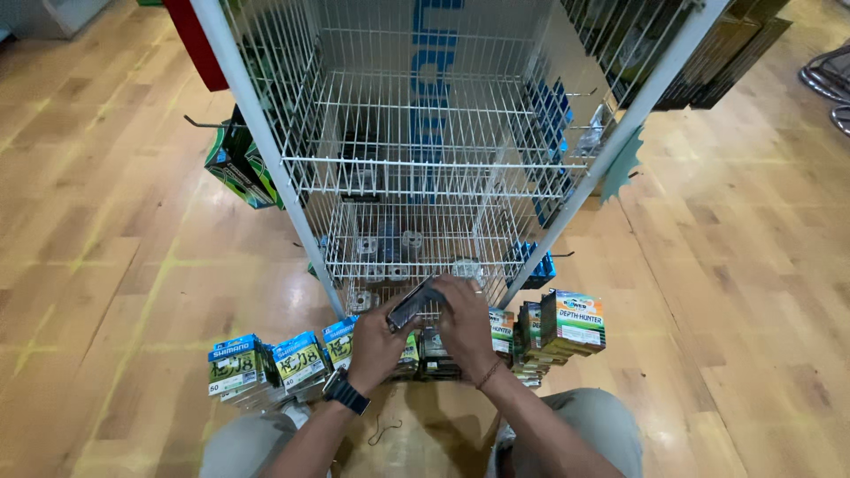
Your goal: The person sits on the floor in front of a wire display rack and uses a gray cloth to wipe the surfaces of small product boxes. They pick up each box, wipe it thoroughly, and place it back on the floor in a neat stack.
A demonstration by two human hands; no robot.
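My left hand (372,341) and my right hand (465,319) together hold a small dark flat packet (412,305) just in front of the lowest wire shelf (354,261) of a white wire display rack (425,164). The left wrist wears a dark watch; the right wrist has a thin band. Below my hands, several small boxed packets stand in a row on the wooden floor: blue-and-green ones (266,363) on the left, dark ones (434,350) in the middle, and a stack with a colourful box (571,320) on the right.
The rack's upper shelves look mostly bare, with a few packets on the bottom shelf (390,248). Blue packets (551,115) hang on hooks at its right side, green boxes (237,168) at its left. A metal stand base (828,84) sits at the far right. My knees frame the bottom edge.
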